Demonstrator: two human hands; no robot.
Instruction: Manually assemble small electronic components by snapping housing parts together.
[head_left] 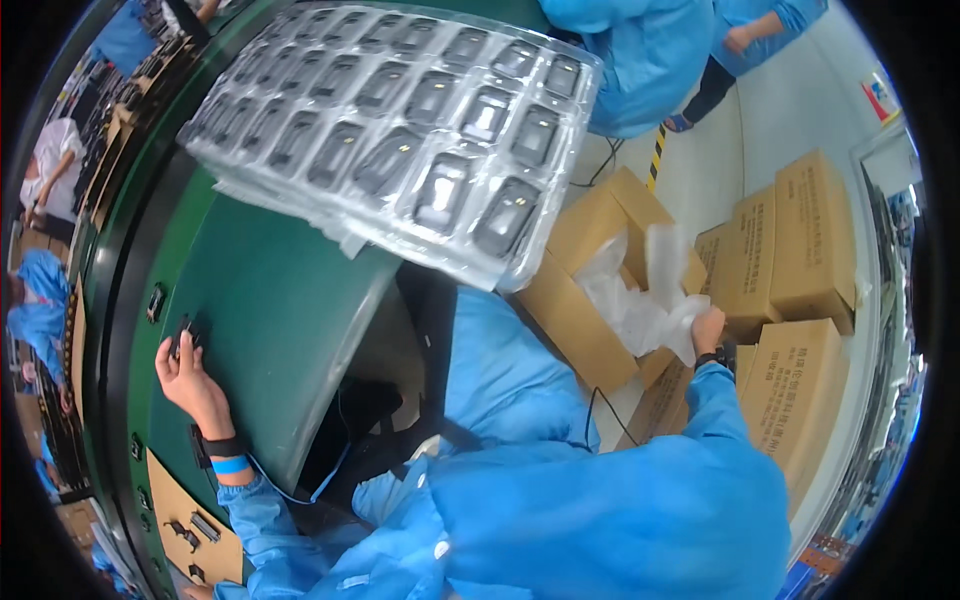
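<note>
At the left, my left hand (197,392) is over the green work surface (250,290), its fingers closed around a small black part (187,337). A band with a blue cord circles that wrist. Out to the right, my right hand (708,328) grips translucent white packing film (640,300), which bunches up inside an open cardboard box (585,325). Ahead of me lies a stack of clear plastic trays (385,212), whose pockets hold rows of black, rounded rectangular pieces (443,192).
Closed cardboard boxes (815,235) are piled at the right. Small black parts (155,302) sit along the green line at the left, several more on a brown board (215,555). Co-workers in blue (640,60) are at the far side; others work at the left.
</note>
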